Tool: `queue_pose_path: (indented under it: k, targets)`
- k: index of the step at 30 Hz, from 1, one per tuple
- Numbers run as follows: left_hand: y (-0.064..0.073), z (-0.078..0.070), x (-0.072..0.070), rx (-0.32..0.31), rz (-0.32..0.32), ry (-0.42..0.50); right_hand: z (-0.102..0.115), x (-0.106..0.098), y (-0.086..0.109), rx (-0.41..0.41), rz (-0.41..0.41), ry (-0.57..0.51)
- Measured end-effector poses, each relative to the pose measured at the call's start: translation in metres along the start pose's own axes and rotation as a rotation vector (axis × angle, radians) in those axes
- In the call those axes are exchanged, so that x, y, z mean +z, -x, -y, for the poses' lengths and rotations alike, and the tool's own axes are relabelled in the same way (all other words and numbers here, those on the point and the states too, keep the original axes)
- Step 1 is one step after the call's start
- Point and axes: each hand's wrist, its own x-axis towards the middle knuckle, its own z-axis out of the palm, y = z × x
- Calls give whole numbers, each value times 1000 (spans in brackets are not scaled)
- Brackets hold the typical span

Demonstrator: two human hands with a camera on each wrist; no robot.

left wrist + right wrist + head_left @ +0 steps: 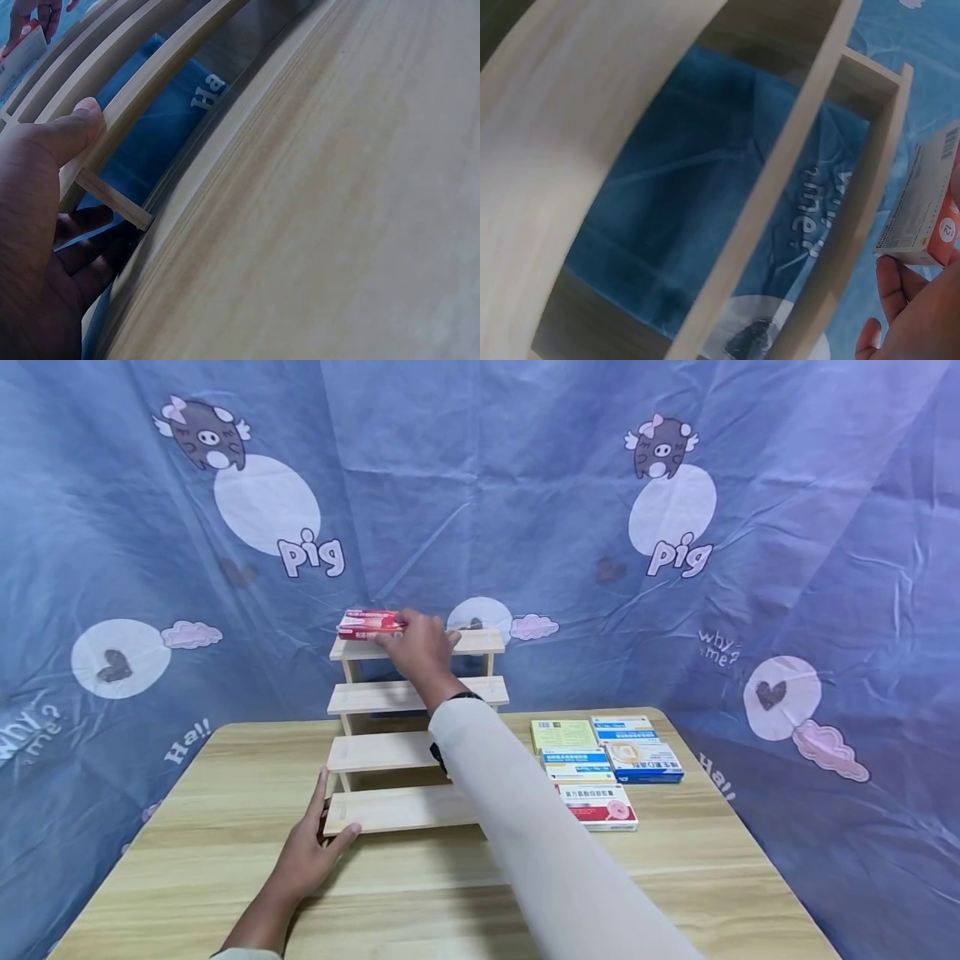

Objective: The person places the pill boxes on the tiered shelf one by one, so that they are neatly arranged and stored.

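A pale wooden stepped rack (405, 808) with several tiers stands on the table. At the left end of its top tier, my right hand (423, 647) holds a red and white medicine box (363, 622) by its right end. The right wrist view shows the box's pale barcoded side (922, 187) beside the rack; whether it touches the plank I cannot tell. My left hand (303, 856) grips the left end of the lowest tier. In the left wrist view its thumb (79, 131) presses the plank, and the other fingers reach round the rack's side.
Right of the rack, several medicine boxes lie flat on the wood-grained table (675, 877): a yellow-green box (562, 735), blue and white boxes (577, 766) and a red and white box (600, 806). A blue printed cloth (480, 527) hangs behind the table.
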Motion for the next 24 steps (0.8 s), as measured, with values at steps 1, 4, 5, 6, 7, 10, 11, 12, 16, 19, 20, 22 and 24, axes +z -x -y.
queue_pose_path:
  k: [1, 4, 5, 6, 7, 10, 11, 12, 16, 19, 20, 22, 24]
  targets:
    - [0, 0, 0, 0, -1, -2, 0, 2, 1, 1, 2, 14]
    - [1, 0, 0, 3, -3, -7, -1, 7, 3, 13, 5, 50]
    - [1, 0, 0, 5, -3, -9, -1, 8, 4, 16, 7, 59]
    - [1, -1, 0, 4, -5, -9, -2, 9, 4, 18, 10, 65]
    - [1, -1, 0, 4, -4, -9, -2, 10, 5, 18, 13, 72]
    - [1, 0, 0, 6, -4, 0, -4, 13, 6, 12, 20, 93]
    - [1, 0, 1, 4, -2, 4, -5, 14, 6, 7, 23, 103]
    - [1, 0, 1, 3, 1, 10, -6, 15, 7, 4, 24, 115]
    - [2, 2, 3, -11, 7, 17, -8, 19, 8, 2, 21, 151]
    - [1, 2, 3, -10, 6, 17, -9, 21, 7, 5, 16, 157]
    - [0, 2, 2, -10, 5, 16, -10, 21, 7, 3, 18, 156]
    - [0, 2, 2, -10, 3, 15, -11, 21, 7, -4, 21, 155]
    - [0, 2, 2, -10, 2, 13, -13, 22, 8, -15, 29, 153]
